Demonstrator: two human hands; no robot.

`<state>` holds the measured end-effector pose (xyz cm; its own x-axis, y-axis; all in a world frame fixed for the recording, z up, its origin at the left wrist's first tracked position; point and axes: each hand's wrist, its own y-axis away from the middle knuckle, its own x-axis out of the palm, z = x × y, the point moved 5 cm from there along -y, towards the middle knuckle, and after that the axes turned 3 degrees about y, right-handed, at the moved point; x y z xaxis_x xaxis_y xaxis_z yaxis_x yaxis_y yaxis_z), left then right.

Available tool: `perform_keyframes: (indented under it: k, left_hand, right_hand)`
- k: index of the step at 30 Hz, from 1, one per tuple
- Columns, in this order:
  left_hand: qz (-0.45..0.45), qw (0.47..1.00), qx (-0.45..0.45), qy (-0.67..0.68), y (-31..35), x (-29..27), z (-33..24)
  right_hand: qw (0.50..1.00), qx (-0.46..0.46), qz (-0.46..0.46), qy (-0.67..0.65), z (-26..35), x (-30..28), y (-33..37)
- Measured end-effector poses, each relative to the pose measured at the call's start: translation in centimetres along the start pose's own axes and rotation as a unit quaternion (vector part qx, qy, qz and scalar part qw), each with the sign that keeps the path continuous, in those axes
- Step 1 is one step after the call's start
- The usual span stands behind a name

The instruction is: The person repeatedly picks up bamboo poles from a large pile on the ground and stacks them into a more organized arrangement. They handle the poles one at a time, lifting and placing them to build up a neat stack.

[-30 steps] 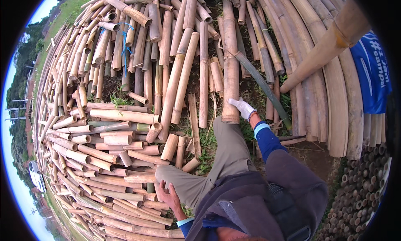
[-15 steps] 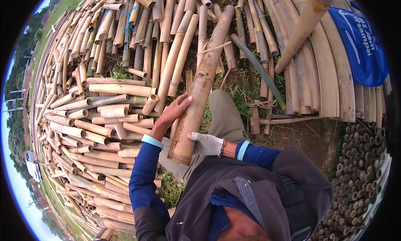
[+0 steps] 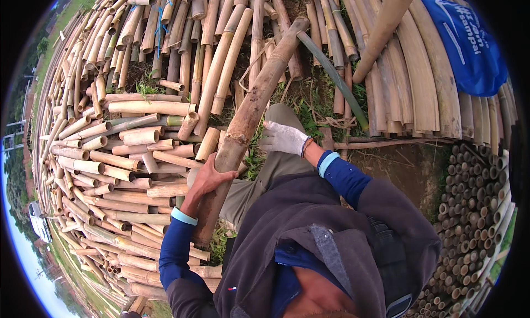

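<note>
A thick bamboo pole (image 3: 247, 116) lies slantwise in front of me, its near end beside my left forearm and its far end toward the stacks. My bare left hand (image 3: 208, 177) grips it near the close end, the thumb laid across the top and the fingers down its left side. On the other side, my right hand (image 3: 284, 139), in a white knitted glove, is open above my knee. Its fingers are apart and close to the pole's right edge; whether they touch it I cannot tell. Some small knots and dark marks show on the pole's surface.
Cut bamboo pieces (image 3: 141, 107) are heaped at the left and ahead. Long split bamboo slats (image 3: 436, 70) lie at the right under a blue bag (image 3: 466, 47). A leaning bamboo post (image 3: 383, 34), a thin green bamboo stick (image 3: 337, 81) and stacked bamboo tubes (image 3: 469, 207) are also at the right.
The bamboo pole has slid toward me and to the left. My left hand now wraps its near part, while my gloved right hand has left the pole's near end and moved forward, opening.
</note>
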<state>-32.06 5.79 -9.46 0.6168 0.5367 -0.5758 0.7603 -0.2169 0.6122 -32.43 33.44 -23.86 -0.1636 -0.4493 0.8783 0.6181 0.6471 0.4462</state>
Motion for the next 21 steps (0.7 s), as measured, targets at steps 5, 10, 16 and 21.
perform_keyframes:
  k: [5,10,16,21]
  left_hand:
    - [-0.049,0.994,-0.012,-0.1,8.3,0.7,-0.5]
    - [-0.08,0.99,-0.035,-0.112,12.7,2.7,1.4]
    - [-0.012,0.997,-0.048,0.063,14.4,3.2,6.4]
    - [-0.039,0.995,0.021,0.092,8.3,1.6,3.7]
  right_hand:
    - [0.983,-0.092,-0.021,-0.159,5.2,1.8,-4.1]
    - [0.971,-0.167,-0.077,-0.155,1.2,1.0,-4.8]
    - [0.98,-0.122,-0.071,-0.143,-4.6,1.5,-2.7]
    - [0.99,-0.072,-0.058,-0.108,-6.8,4.9,-2.3]
